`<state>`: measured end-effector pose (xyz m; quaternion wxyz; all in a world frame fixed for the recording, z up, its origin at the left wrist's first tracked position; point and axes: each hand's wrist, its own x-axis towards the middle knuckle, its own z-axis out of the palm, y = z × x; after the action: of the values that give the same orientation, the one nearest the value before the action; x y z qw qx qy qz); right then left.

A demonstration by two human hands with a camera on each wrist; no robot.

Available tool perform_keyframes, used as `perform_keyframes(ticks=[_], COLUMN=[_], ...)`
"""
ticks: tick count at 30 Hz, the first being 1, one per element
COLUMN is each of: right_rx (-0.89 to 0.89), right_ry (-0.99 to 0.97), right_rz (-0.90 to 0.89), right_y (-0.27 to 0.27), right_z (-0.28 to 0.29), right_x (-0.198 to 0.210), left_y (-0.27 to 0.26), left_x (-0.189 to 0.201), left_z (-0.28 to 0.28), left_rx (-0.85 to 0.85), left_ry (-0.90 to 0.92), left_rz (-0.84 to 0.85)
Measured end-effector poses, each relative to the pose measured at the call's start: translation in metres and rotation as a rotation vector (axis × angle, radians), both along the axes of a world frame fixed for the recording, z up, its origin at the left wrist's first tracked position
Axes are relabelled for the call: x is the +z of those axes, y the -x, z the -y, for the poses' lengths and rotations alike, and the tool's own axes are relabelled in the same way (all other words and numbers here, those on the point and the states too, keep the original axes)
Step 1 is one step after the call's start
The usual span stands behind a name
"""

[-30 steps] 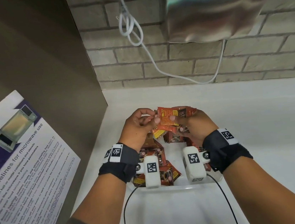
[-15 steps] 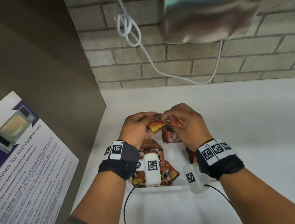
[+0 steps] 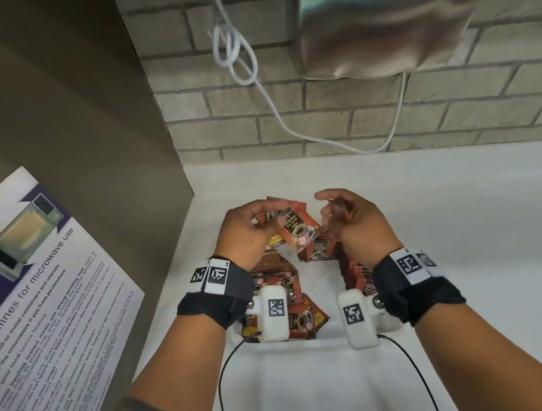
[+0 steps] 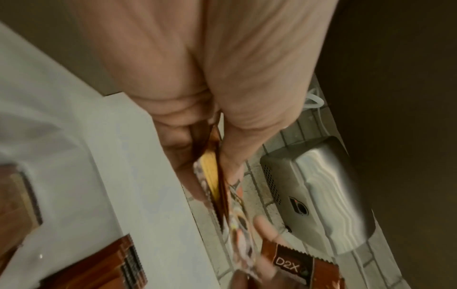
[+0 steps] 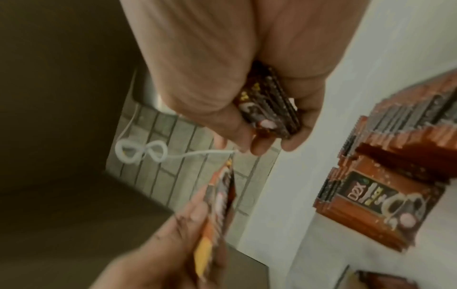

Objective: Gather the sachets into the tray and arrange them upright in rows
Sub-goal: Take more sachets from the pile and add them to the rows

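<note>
We've got our left hand [image 3: 245,232] with its grip pinched on a few coffee sachets [image 3: 296,227] and our right hand [image 3: 353,222] with its grip curled round a small stack of sachets [image 5: 269,109], both held just above the white tray [image 3: 327,341]. Inside the tray there's a row of upright sachets [image 3: 351,269] on the right and loose sachets [image 3: 297,318] lying flat on the left, all on the white surface [image 3: 469,215].

Sachets: small flat orange-brown coffee packets printed "D2X Black Coffee" with a cup picture, serrated ends. One small stack [image 3: 296,226] is pinched in the left hand [image 3: 245,232] above the tray, a second thin stack [image 5: 269,105] lies in the curled right hand [image 3: 354,226]. Tray [image 3: 300,341]: white, shallow, on the white surface; upright row of sachets [image 3: 352,267] along its right side, loose sachets [image 3: 297,318] lying flat at its left.
</note>
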<state>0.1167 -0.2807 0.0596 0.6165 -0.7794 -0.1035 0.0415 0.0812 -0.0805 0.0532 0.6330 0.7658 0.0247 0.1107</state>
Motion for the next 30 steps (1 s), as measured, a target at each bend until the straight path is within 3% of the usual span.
perform_keyframes(ticks=[3,6,8,12,15,20,26,30], right_rx=[0.156,0.418,0.358,0.189,0.106,0.121,0.003,-0.008], right_ry=[-0.184,-0.114,-0.091,-0.290,-0.293,-0.249,-0.477,-0.484], right_rz=[-0.263,-0.230,-0.212,-0.389,-0.334,-0.331,-0.332,-0.275], right_y=[-0.001,-0.001,0.001,0.000,-0.004,0.002,-0.003,-0.002], right_z=[0.002,-0.001,-0.001,0.007,0.010,-0.002,-0.007,-0.010], right_x=[0.010,0.010,0.011,0.012,0.010,0.005,0.006,0.007], left_y=[0.002,0.002,0.001,0.000,-0.001,-0.002,-0.003,-0.001], left_x=[0.004,0.006,0.005,-0.001,-0.003,-0.004,-0.007,-0.006], left_z=[0.003,0.011,0.010,0.000,0.000,0.010,0.014,0.021], left_rx=[-0.063,-0.091,-0.101,-0.075,-0.051,-0.026,-0.127,-0.182], left_ry=[0.017,0.031,0.031,0.033,0.044,0.049,-0.076,-0.090], left_rz=[0.007,0.012,0.021,0.027,0.018,0.023,-0.036,-0.088])
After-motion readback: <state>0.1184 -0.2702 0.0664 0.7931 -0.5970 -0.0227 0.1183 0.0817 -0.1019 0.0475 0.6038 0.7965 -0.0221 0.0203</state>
